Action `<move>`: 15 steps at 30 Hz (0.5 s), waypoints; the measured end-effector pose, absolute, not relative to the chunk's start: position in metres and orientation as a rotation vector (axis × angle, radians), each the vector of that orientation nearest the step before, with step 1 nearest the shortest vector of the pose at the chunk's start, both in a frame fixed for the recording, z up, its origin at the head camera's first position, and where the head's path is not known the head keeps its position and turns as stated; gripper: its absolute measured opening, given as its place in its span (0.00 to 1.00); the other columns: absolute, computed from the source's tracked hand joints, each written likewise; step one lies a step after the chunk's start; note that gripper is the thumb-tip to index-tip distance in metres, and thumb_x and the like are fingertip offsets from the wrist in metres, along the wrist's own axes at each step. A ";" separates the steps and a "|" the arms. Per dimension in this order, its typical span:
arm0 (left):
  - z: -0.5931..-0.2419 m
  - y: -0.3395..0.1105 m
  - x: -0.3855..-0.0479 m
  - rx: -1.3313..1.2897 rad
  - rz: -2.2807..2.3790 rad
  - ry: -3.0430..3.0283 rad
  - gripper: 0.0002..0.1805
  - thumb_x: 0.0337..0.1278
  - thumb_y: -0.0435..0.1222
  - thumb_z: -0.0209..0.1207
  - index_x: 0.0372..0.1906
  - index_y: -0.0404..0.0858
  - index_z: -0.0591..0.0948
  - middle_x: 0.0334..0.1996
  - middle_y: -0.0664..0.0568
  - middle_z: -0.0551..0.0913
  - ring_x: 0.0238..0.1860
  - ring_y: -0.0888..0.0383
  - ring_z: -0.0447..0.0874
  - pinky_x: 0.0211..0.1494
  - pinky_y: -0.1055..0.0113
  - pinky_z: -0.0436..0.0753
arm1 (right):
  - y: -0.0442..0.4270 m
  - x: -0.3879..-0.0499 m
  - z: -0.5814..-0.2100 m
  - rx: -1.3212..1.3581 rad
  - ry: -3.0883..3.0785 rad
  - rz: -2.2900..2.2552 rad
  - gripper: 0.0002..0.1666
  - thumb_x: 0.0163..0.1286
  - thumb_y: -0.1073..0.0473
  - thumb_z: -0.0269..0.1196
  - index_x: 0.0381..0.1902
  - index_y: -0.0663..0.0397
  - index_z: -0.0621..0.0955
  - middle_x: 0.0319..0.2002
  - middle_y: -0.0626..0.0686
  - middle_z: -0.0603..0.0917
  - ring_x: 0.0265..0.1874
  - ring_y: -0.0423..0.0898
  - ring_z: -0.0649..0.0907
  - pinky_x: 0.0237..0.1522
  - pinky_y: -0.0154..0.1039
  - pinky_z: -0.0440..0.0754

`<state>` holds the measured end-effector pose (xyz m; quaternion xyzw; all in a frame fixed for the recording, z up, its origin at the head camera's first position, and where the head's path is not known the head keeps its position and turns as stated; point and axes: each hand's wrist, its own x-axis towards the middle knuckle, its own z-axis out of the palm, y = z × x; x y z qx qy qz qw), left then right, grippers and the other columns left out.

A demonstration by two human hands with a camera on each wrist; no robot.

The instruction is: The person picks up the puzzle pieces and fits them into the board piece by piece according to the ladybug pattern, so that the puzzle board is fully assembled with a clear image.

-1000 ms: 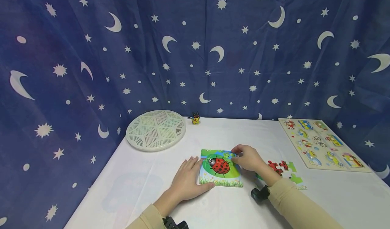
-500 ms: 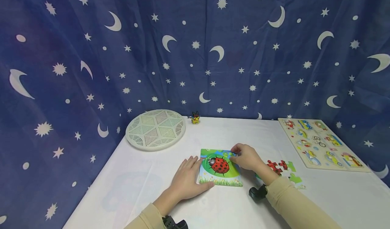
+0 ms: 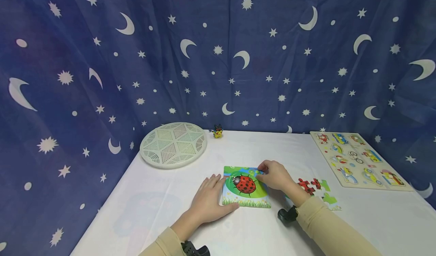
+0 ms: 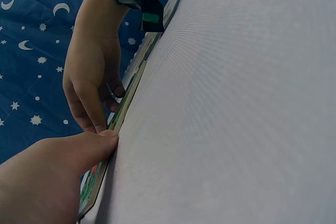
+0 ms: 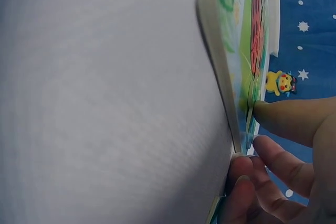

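A square ladybug picture board [image 3: 250,201] lies flat on the white table. My left hand [image 3: 207,203] lies along its left side with fingers extended, and the thumb touches its front edge, as the left wrist view shows with the thumb [image 4: 92,148] on the rim. At the back right corner, my right hand [image 3: 277,176] pinches the board's edge. In the right wrist view, that hand's thumb [image 5: 289,119] presses on the picture side [image 5: 244,61] while the other fingers bend at the corner. Whether a separate piece is under the thumb, I cannot tell.
Jigsaw pieces in red and green [image 3: 329,199] lie right of the board, partly behind my right forearm. A wooden vehicle puzzle [image 3: 361,172] stands at the back right. A round pale lattice tray [image 3: 173,146] and a small yellow figure [image 3: 218,132] are at the back left.
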<state>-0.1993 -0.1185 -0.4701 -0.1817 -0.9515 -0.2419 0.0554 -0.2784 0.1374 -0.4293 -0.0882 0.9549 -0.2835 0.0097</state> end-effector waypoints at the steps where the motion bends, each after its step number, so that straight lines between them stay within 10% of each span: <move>1: -0.470 -0.118 -0.199 -0.551 -0.734 -2.888 0.54 0.53 0.70 0.61 0.77 0.39 0.68 0.75 0.41 0.66 0.78 0.43 0.57 0.81 0.50 0.52 | 0.138 -0.278 -0.429 -0.277 2.984 -0.881 0.16 0.64 0.57 0.73 0.47 0.58 0.84 0.41 0.52 0.83 0.41 0.50 0.80 0.48 0.53 0.82; 15: -0.471 -0.118 -0.199 -0.556 -0.718 -2.877 0.54 0.53 0.70 0.61 0.76 0.38 0.69 0.74 0.40 0.67 0.78 0.43 0.58 0.81 0.49 0.53 | 0.153 -0.279 -0.432 -0.282 2.945 -0.987 0.15 0.69 0.53 0.71 0.47 0.54 0.83 0.42 0.50 0.84 0.46 0.52 0.81 0.47 0.51 0.82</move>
